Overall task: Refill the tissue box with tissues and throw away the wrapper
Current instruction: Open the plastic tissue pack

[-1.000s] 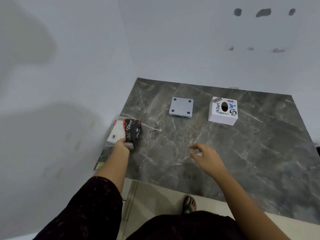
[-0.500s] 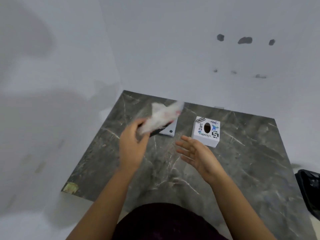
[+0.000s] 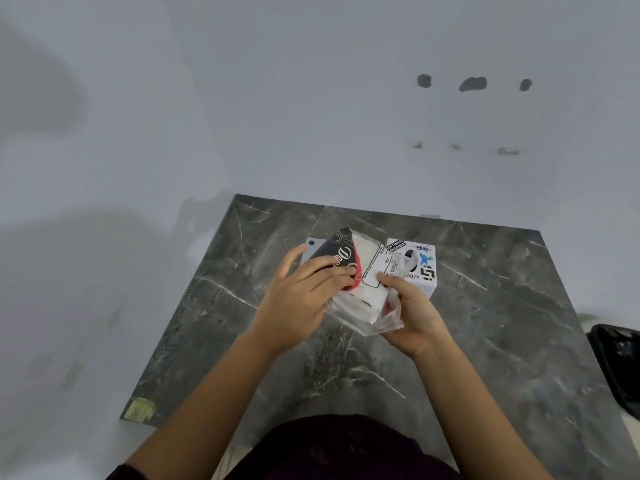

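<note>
I hold a tissue pack [image 3: 360, 282] in a clear, black and red plastic wrapper above the dark marble table [image 3: 485, 323]. My left hand [image 3: 301, 299] grips its black printed end. My right hand [image 3: 412, 313] pinches the white end and the loose clear plastic. Behind the pack stands the white tissue box [image 3: 424, 268] with stickers and an oval hole on top, partly hidden. The grey box base [image 3: 310, 245] lies behind my left hand, mostly covered.
White walls close off the table's left and far sides. A black bag or bin [image 3: 620, 365] sits off the right edge. A greenish patch [image 3: 140, 408] marks the table's near left corner.
My left hand lifted the tissue pack from the table's left edge and carried it to the middle. My right hand came in and took hold of its other end.
</note>
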